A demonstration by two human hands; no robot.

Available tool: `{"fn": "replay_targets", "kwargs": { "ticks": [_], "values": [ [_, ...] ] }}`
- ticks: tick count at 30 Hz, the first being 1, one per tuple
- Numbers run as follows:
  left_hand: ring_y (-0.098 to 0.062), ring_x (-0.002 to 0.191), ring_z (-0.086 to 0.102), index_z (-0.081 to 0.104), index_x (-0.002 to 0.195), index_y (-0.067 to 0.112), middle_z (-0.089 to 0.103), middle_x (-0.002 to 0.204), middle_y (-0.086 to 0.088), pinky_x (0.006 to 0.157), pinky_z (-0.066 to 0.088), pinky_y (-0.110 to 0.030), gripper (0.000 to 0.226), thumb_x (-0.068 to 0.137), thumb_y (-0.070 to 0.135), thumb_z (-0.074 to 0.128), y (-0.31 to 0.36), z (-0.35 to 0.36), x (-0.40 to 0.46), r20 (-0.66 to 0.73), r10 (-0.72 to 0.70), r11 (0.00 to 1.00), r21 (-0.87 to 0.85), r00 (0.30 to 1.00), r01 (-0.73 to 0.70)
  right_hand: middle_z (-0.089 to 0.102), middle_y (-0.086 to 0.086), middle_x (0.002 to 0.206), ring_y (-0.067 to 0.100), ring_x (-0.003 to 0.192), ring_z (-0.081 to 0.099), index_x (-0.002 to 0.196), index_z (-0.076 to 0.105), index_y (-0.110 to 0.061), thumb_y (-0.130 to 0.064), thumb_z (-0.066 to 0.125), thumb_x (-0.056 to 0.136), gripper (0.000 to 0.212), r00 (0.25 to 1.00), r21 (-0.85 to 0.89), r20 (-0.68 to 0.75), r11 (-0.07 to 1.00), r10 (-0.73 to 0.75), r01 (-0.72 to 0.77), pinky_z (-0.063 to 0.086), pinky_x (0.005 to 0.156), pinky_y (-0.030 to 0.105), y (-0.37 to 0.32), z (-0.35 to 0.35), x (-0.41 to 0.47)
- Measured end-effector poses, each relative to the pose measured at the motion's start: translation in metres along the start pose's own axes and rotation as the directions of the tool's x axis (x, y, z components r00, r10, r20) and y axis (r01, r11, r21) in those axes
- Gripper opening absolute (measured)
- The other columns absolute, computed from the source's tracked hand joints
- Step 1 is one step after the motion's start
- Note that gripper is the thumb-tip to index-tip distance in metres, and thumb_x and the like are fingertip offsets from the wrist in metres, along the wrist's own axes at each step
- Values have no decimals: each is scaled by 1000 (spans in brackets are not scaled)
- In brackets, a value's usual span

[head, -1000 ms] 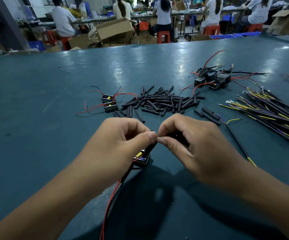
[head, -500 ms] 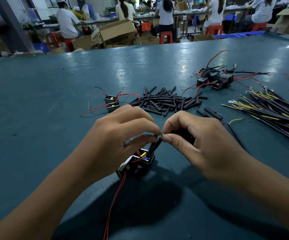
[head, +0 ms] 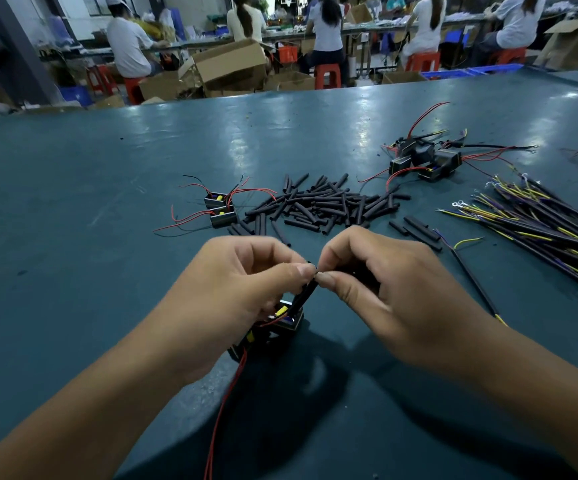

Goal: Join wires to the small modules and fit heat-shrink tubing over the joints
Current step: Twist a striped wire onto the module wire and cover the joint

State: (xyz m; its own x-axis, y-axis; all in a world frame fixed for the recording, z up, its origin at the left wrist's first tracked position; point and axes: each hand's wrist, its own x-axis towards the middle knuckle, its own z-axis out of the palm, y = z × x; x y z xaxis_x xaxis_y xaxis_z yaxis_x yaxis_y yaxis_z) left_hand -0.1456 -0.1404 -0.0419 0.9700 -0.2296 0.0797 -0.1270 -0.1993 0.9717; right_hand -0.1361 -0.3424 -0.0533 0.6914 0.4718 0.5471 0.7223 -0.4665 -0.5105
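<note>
A: From the head camera, what is lying around the loose pile of heat-shrink tubes on the green table?

B: Just left of the pile, two small modules are sitting with thin red and black leads trailing off to the left. Behind the pile to the right, a cluster of wired modules is resting with red leads arching up. Right of the pile, a bundle of black, yellow and purple wires is fanning out toward the table's right edge. Far behind the pile, past the table, people are sitting on red stools among cardboard boxes.

A: And what is getting in the way?

B: Nearer the camera than the pile, both hands are covering most of the joint. The left hand is pinching one end between thumb and forefinger; the right hand is pinching the other end the same way, with the remaining fingers curled under. Their fingertips are nearly touching.

A: Where is the piece being worked on, and how is it lying?

B: A black tube is showing between the thumbs, its long axis slanting from upper right down to lower left, pointing at the held module that is hanging just under the left hand. A red lead is dropping from that module toward the camera.
</note>
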Motion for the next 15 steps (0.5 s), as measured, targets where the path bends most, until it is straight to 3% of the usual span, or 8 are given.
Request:
{"fn": "replay_targets", "kwargs": {
  "ticks": [1,2,4,7,10,13,15],
  "values": [
    [-12,53,51,73,77,18,63,64,5,49,43,-24,11,84,24,78,0,-3,0,-12,189,961,209,982,-182,56,-16,70,2,63,51,93,61,-17,-19,63,94,3,1000,23,1,1000,18,-18,35,58,8,1,-1,0],
    [-12,57,56,74,81,21,66,70,7,53,47,-27,7,85,26,77,1,-5,1,21,368,846,406,930,-344,58,-14,70,5,62,51,92,61,-18,-19,64,95,4,999,42,4,999,33,-33,36,58,9,1,-3,0],
    [-10,68,57,74,91,17,66,84,7,61,47,-26,9,86,24,76,1,-9,4,153,576,592,600,803,-538,58,-13,68,6,61,51,91,61,-19,-18,65,94,5,999,60,12,997,43,-44,36,56,10,2,-4,1],
    [-12,81,59,75,96,7,65,93,-2,70,50,-30,13,93,18,70,-2,-10,6,261,672,391,670,693,-631,60,-10,69,10,62,53,91,61,-20,-22,63,94,4,998,76,24,996,50,-52,38,55,13,1,-5,1],
    [-25,77,59,75,94,4,66,90,-6,65,50,-42,17,99,15,64,-4,-10,7,301,730,227,740,613,-633,61,-8,70,12,62,54,91,62,-20,-24,62,93,4,998,102,24,993,53,-55,39,55,14,0,-5,1],
    [-28,74,56,73,92,2,64,87,-8,62,48,-45,22,103,15,58,-4,-8,7,321,738,175,758,593,-628,61,-8,70,11,62,53,91,62,-19,-20,64,94,4,998,117,23,991,56,-58,38,56,12,0,-5,1],
    [-26,74,55,71,90,0,61,86,-8,63,48,-42,21,101,13,59,-2,-4,6,282,721,235,759,632,-607,61,-7,70,12,62,53,91,62,-17,-18,64,95,5,998,115,22,991,59,-61,38,56,13,0,-4,0]
  ]
}}
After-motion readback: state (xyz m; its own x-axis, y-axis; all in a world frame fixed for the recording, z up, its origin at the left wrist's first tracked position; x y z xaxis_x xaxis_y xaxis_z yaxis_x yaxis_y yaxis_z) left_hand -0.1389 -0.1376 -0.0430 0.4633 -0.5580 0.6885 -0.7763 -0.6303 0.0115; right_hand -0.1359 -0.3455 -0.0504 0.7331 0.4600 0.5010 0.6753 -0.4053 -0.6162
